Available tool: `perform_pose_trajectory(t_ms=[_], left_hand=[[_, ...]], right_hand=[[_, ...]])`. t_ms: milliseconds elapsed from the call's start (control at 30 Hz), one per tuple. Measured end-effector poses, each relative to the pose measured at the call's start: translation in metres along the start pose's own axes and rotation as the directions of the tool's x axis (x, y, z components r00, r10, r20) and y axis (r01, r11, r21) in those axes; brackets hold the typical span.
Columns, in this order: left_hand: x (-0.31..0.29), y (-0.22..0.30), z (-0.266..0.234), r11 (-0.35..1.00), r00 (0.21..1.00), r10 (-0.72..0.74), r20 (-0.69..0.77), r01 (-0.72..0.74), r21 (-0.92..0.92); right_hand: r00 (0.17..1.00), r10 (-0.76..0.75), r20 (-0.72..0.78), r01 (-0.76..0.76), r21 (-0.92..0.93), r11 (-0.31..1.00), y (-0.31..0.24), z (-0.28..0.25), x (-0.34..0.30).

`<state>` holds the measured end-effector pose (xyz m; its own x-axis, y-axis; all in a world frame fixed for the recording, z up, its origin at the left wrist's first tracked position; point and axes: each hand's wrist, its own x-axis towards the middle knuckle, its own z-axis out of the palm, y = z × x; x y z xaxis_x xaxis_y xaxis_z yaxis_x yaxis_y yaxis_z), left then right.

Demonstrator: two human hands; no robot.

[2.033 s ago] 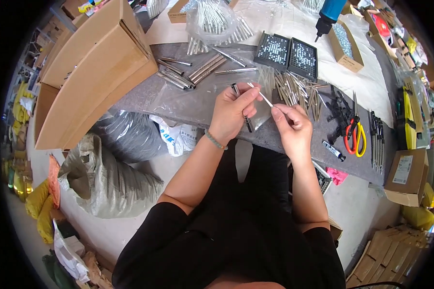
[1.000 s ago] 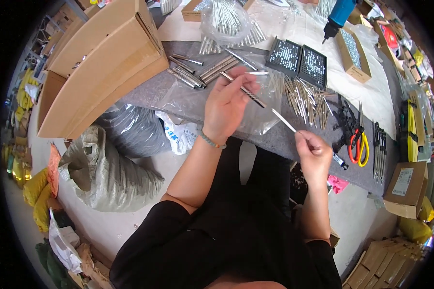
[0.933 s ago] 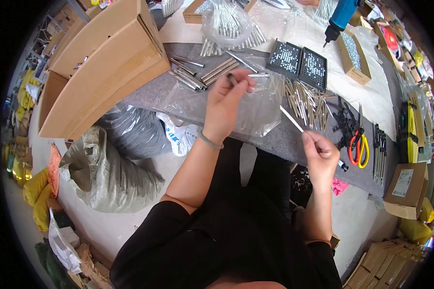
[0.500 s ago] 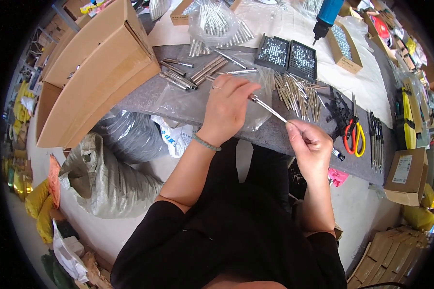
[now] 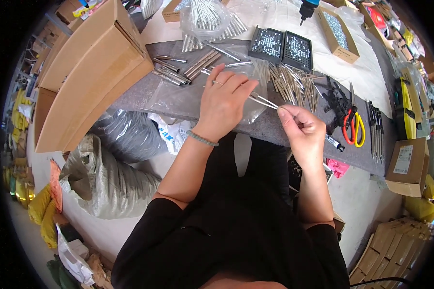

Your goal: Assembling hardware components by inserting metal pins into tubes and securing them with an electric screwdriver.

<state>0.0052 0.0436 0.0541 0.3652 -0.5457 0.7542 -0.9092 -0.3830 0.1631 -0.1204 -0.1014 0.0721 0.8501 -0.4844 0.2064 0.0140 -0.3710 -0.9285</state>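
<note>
Brought the right hand (image 5: 301,129) closer to the left hand (image 5: 225,98) since half a second ago. Pinching slender white rods (image 5: 266,102), apparently two, between right thumb and finger, above the worktop (image 5: 270,130), near side. Cannot tell the left hand's grip, its back upward. Keep the pinch light, rods straight. Counting outward: two black racks (image 5: 298,50), far; one pair of scissors (image 5: 353,110), one marker (image 5: 333,142), right; one blue power screwdriver (image 5: 307,8), far right.

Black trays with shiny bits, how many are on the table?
2: the left black tray and the right black tray, side by side, beyond the thin metal rods.
</note>
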Motion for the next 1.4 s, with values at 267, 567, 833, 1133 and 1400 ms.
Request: perform_pose_trajectory(t_ms=[267,567,833,1133,1400], left_hand=[[-0.005,-0.007,-0.002,0.993,0.997,-0.073,0.014,0.074,-0.088],[-0.005,-0.005,-0.006,0.943,0.981,-0.177,0.075,0.191,-0.272],[-0.003,0.014,0.007,0.996,0.999,0.006,0.051,-0.002,-0.086],[-0.023,0.023,0.010,0.837,0.863,-0.490,-0.118,0.429,-0.341],[-0.023,0.006,0.035,-0.321,0.595,-0.606,0.528,0.424,-0.847]], right_hand=[[1.000,-0.015,-0.006,0.015,-0.021,1.000,-0.001,-0.009,0.001],[1.000,-0.018,-0.013,0.017,-0.013,1.000,0.004,-0.007,-0.001],[0.989,-0.144,0.015,0.145,-0.078,0.986,0.015,0.020,0.008],[0.997,0.061,0.036,-0.065,0.118,0.991,0.034,0.027,0.013],[0.946,-0.242,0.217,0.317,-0.453,0.833,0.032,0.026,0.014]])
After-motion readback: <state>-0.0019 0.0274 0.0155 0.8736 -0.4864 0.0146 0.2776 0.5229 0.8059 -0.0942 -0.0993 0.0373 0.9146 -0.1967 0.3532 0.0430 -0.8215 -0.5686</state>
